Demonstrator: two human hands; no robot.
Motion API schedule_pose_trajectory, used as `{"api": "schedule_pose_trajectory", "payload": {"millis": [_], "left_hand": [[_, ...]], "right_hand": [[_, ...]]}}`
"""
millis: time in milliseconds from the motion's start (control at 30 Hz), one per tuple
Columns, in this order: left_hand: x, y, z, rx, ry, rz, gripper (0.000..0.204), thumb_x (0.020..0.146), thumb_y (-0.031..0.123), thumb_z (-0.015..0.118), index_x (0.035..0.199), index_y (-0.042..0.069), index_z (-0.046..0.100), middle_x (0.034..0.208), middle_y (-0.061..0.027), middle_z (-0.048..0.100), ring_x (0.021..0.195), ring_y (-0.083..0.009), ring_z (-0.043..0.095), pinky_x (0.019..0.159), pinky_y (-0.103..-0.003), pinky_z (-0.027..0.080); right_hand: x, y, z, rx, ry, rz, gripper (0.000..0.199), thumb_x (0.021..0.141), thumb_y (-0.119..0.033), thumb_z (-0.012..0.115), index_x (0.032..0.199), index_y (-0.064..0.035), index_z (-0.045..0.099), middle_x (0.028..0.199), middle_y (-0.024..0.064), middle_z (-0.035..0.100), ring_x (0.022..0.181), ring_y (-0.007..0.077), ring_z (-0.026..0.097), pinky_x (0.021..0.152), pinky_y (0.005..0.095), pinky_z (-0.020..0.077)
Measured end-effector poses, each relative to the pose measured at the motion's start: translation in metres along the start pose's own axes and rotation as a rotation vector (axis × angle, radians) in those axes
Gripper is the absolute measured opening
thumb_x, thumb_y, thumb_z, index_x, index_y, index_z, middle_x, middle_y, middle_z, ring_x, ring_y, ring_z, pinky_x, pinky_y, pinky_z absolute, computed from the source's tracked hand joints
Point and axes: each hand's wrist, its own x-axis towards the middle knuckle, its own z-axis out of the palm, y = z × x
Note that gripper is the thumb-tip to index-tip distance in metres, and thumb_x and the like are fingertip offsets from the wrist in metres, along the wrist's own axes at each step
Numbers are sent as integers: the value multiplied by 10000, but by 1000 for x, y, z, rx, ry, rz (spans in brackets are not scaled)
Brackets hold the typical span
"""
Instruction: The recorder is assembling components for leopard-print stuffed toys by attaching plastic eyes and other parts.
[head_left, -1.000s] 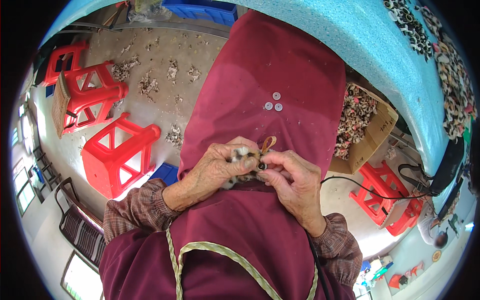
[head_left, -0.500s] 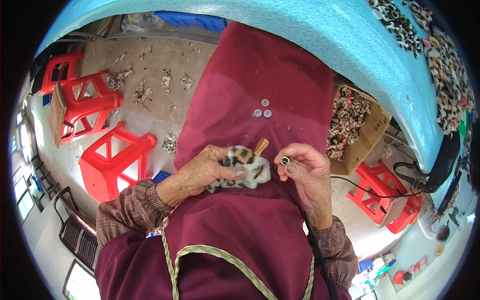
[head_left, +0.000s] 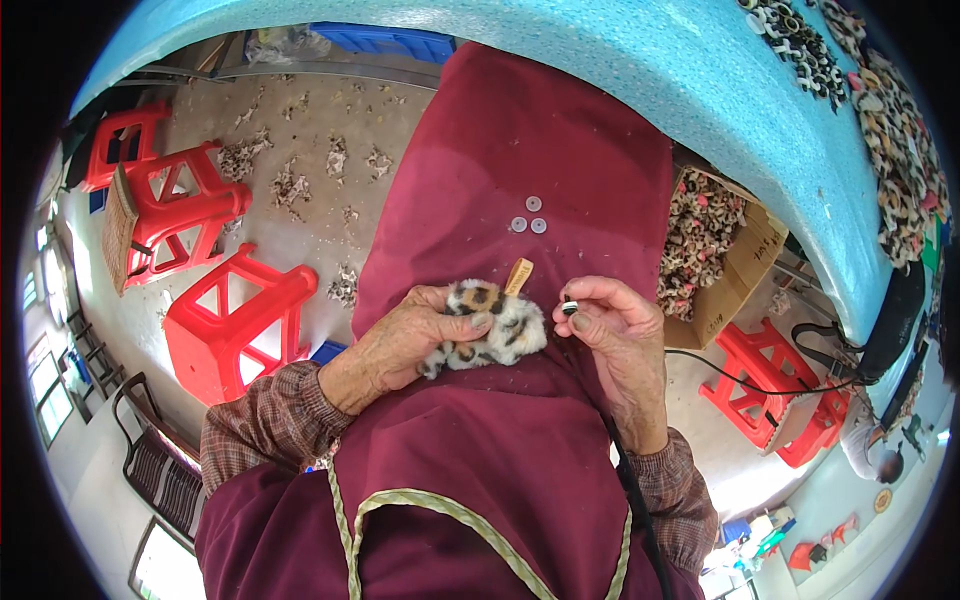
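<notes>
My left hand [head_left: 405, 338] is closed round a piece of spotted plush fabric [head_left: 515, 332], the thumb pressing on its top. The plush is white with black and tan spots, and a tan ribbon tag [head_left: 519, 275] stands up from its far edge. Just right of the plush, and apart from it, my right hand [head_left: 625, 328] pinches a small round toy eye [head_left: 569, 307] between thumb and fingers. The eye is turned edge-on, with a dark part and a light rim showing. Three whitish washers [head_left: 533, 216] lie grouped on the maroon apron [head_left: 500, 120] over my lap.
A blue-covered table [head_left: 600, 60] curves along the far side, with piles of small plush pieces [head_left: 890, 150] at its right. Beneath it a cardboard box [head_left: 745, 245] holds more pieces. Red stools [head_left: 230, 330] stand left and right. Fabric scraps [head_left: 290, 187] litter the floor.
The toy eye has turned in my right fingers from face-on to edge-on. The ribbon tag on the plush has tilted slightly. Both hands keep their hold.
</notes>
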Motion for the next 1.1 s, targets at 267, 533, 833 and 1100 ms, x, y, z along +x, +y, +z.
{"api": "schedule_pose_trajectory", "payload": {"millis": [267, 533, 833, 1100], "left_hand": [[-8, 7, 20, -59, 4, 25, 261, 863, 133, 650, 1094, 12, 626, 964, -59, 677, 840, -128, 648, 756, -265, 536], [-4, 8, 36, -67, 109, 60, 231, 862, 154, 656, 1051, 24, 627, 917, -47, 669, 780, -130, 643, 717, -273, 539], [-15, -2, 27, -207, -107, 23, 324, 875, 168, 640, 1152, 18, 564, 1015, -88, 659, 898, -187, 658, 791, -311, 546], [-19, -6, 33, -398, -68, -14, 342, 890, 129, 610, 1211, 31, 543, 1071, -72, 644, 948, -183, 645, 827, -325, 538]], "right_hand": [[10, -3, -2, -69, -80, -91, 174, 800, 61, 641, 973, 39, 642, 1050, 136, 629, 893, 168, 633, 793, 276, 534], [4, -5, 25, -576, -140, -150, 132, 818, 40, 593, 938, 5, 635, 889, 41, 660, 833, 95, 600, 740, 234, 468], [-2, -3, 28, -524, -108, -239, 119, 840, 32, 611, 958, 28, 624, 923, 21, 606, 803, 60, 535, 713, 182, 432], [5, -1, 30, -566, -37, -340, 132, 826, 39, 606, 955, 15, 623, 865, 45, 605, 777, 100, 558, 706, 209, 440]]}}
